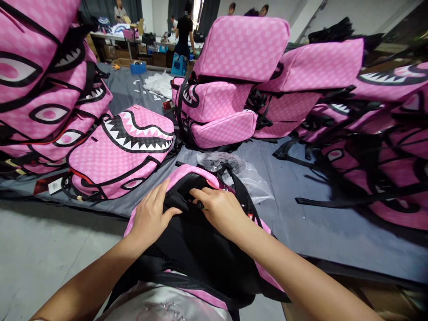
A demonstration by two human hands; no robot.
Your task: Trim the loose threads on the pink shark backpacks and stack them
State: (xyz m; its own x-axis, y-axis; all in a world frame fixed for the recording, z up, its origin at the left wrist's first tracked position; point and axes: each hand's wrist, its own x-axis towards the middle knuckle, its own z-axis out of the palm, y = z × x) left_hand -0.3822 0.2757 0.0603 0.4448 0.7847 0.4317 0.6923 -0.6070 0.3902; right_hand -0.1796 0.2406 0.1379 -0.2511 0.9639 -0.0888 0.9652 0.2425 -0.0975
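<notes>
An unzipped pink backpack (pixel 214 249) with a black lining leans against my body at the table's edge, its mouth facing up toward me. My left hand (pixel 152 218) grips its left rim, fingers over the pink outside and thumb on the black inside. Inside the opening, my right hand (pixel 219 207) has its fingers curled near the far rim. A small black piece shows beneath those fingers; what they pinch is mostly hidden. Just left lies a finished-looking pink backpack (pixel 120 151) with a shark-mouth print, and a white tag (pixel 55 186) sits by its strap.
Pink backpacks are piled at the left (pixel 50 113), in a middle stack (pixel 222 102) and at the right (pixel 377 156). Crumpled clear plastic (pixel 250 176) lies on the grey table cover (pixel 284 187). Loose straps (pixel 331 201) stretch across the right side. People stand in the background.
</notes>
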